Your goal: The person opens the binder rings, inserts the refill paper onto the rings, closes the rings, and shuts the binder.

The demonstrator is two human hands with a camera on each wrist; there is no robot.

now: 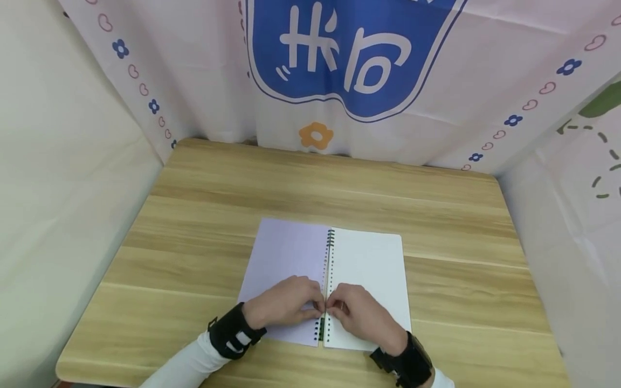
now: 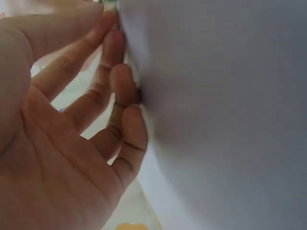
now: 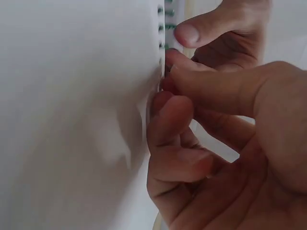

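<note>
An opened loose-leaf notebook lies flat, with a lavender sheet (image 1: 291, 248) on the left and a white page (image 1: 371, 258) on the right. Between them runs a green ring binding (image 1: 322, 328), its rings showing at the far and near ends. My left hand (image 1: 288, 300) lies across the lavender side and pinches the binding with thumb and fingertips. From the other side my right hand (image 1: 360, 310) pinches the binding too, fingertips almost meeting the left ones. In the right wrist view, green rings (image 3: 169, 26) pass through the punched page edge; fingertips hide the gripped part.
The notebook is on a wood-grain table (image 1: 451, 215), close to its front edge. Behind the table hangs a white curtain (image 1: 213, 97) with a blue emblem, and pale cloth walls (image 1: 63, 188) stand at both sides. Black straps (image 1: 236, 331) circle both wrists.
</note>
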